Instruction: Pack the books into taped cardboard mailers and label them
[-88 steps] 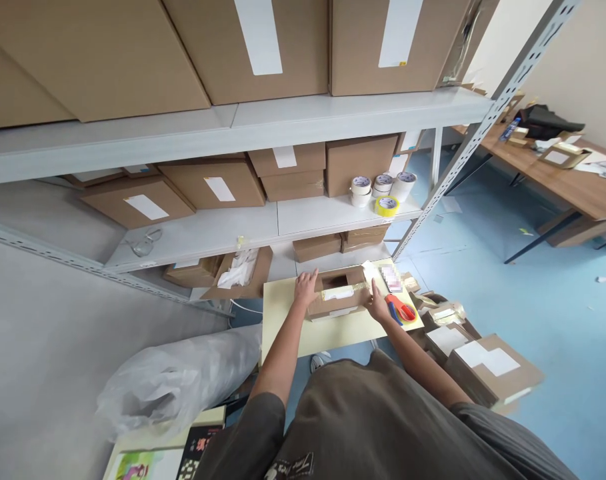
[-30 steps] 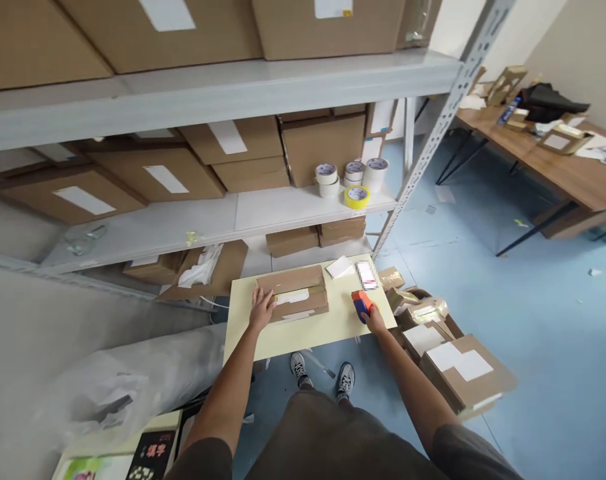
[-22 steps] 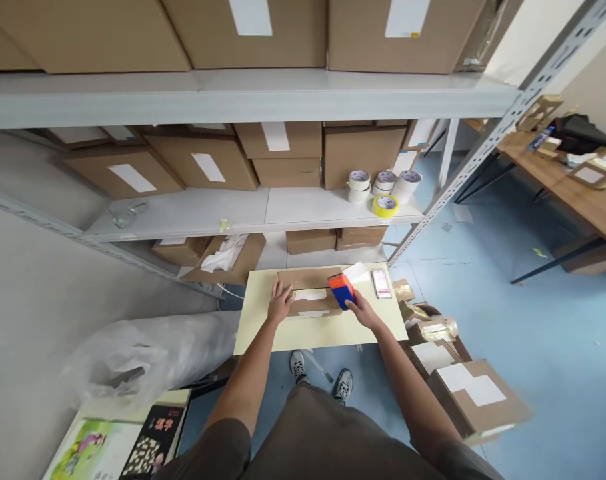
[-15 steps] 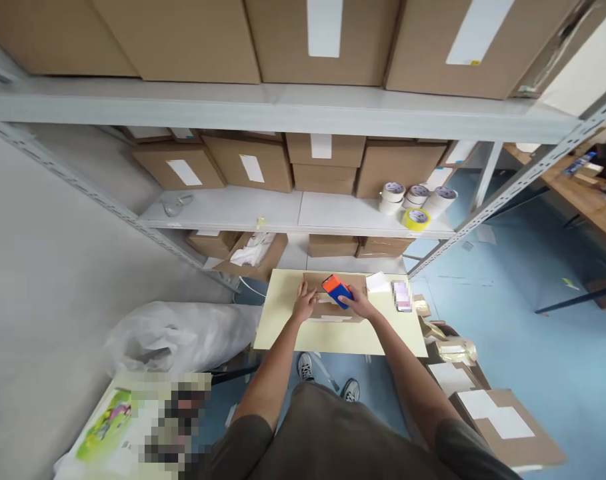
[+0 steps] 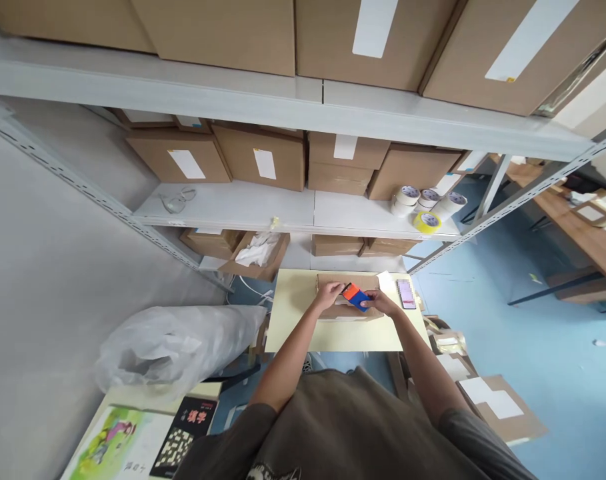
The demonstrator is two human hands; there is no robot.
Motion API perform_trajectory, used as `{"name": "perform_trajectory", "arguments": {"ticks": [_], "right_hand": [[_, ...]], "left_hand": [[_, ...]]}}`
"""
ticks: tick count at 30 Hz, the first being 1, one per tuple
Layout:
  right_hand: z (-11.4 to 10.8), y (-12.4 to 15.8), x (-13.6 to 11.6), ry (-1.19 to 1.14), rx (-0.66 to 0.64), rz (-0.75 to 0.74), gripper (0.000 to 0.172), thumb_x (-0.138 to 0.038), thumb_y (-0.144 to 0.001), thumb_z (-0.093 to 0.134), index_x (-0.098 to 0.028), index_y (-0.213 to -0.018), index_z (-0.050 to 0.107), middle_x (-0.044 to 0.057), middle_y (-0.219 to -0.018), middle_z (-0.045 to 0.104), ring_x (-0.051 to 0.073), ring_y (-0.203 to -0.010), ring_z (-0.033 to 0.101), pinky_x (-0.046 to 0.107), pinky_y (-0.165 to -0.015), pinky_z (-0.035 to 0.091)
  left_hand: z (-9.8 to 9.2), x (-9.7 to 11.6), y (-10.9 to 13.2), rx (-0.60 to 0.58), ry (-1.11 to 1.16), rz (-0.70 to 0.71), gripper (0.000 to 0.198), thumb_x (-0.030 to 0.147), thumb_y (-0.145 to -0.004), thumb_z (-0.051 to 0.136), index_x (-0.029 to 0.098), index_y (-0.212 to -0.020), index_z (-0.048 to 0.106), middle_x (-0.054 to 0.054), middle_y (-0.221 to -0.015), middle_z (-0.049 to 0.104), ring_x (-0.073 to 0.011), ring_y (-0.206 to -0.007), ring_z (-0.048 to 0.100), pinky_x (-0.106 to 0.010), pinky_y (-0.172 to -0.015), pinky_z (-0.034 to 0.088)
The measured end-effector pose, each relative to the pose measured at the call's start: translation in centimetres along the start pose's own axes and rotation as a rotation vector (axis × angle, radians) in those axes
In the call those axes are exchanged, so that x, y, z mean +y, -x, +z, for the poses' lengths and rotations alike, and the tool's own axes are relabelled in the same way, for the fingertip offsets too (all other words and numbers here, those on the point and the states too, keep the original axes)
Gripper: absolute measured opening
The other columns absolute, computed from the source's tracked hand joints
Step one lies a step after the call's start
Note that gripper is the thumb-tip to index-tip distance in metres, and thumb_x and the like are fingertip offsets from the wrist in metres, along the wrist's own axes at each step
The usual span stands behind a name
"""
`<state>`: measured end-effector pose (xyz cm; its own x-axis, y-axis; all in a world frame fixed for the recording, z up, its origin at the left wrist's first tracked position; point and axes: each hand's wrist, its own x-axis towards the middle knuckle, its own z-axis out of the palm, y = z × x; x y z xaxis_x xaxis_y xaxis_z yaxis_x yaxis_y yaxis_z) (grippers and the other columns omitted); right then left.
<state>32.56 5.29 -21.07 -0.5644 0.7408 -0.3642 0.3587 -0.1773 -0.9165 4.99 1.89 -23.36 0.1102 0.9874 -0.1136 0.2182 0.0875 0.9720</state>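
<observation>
A brown cardboard box (image 5: 323, 280) lies on the pale yellow table, partly covered by my hands. Over it, my right hand (image 5: 380, 301) grips an orange-and-blue block-shaped item (image 5: 357, 297) by its blue end; its exact kind is too small to tell. The orange end points left and up, toward my left hand (image 5: 329, 295). My left fingers are pinched together right beside that end, and what they hold, if anything, is hidden. A piece of white paper (image 5: 385, 281) and a phone (image 5: 406, 294) lie to the right of the box.
Metal shelving with boxes (image 5: 259, 157) rises behind the table (image 5: 287, 320). Tape rolls (image 5: 407, 195) and glasses (image 5: 177, 200) sit on its middle shelf. A bulky plastic bag (image 5: 183, 347) and books (image 5: 185, 433) are at left; cartons (image 5: 503, 407) stand on the floor at right.
My left hand has come off the box's left side and moved right, up to the item's orange end. My right hand still holds the item, now tilted flatter. The view has shifted.
</observation>
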Motion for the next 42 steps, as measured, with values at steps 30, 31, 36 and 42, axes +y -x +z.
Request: {"name": "perform_trajectory", "arguments": {"ticks": [30,31,36,42], "right_hand": [[-2.6,2.9,-5.4,0.114,0.004,-0.251,0.039,-0.047,-0.072,0.089,-0.022,-0.097,0.071,0.004,-0.098,0.075,0.026,-0.095,0.066,0.041,-0.092,0.052],[-2.7,3.1,-5.5,0.13,0.017,-0.262,0.041,-0.048,-0.073,0.088,-0.022,-0.099,0.072,0.004,-0.1,0.075,0.026,-0.095,0.066,0.041,-0.093,0.052],[-1.6,4.1,-5.0,0.135,0.084,-0.217,0.047,-0.061,-0.077,0.083,-0.021,-0.098,0.071,0.003,-0.092,0.072,0.024,-0.088,0.064,0.036,-0.083,0.051],[-1.0,4.1,-5.8,0.15,0.158,-0.226,0.053,-0.072,-0.079,0.078,-0.021,-0.093,0.07,0.003,-0.084,0.068,0.023,-0.081,0.061,0.032,-0.073,0.049]], "left_hand": [[2.4,12.5,3.4,0.183,-0.101,0.148,0.018,0.033,-0.095,0.063,0.02,-0.091,0.074,-0.006,-0.091,0.078,-0.0189,-0.082,0.07,-0.03,-0.078,0.054],[2.4,12.5,3.3,0.171,-0.064,0.129,0.017,0.035,-0.093,0.066,0.02,-0.09,0.074,-0.006,-0.09,0.078,-0.0194,-0.081,0.07,-0.03,-0.077,0.055],[2.5,12.3,3.0,0.195,-0.048,0.093,0.016,0.033,-0.091,0.066,0.02,-0.085,0.073,-0.006,-0.086,0.078,-0.0202,-0.081,0.071,-0.031,-0.078,0.054],[3.2,13.4,3.6,0.364,-0.182,0.155,0.016,0.025,-0.094,0.059,0.022,-0.083,0.07,-0.005,-0.085,0.076,-0.0191,-0.08,0.069,-0.03,-0.078,0.053]]}}
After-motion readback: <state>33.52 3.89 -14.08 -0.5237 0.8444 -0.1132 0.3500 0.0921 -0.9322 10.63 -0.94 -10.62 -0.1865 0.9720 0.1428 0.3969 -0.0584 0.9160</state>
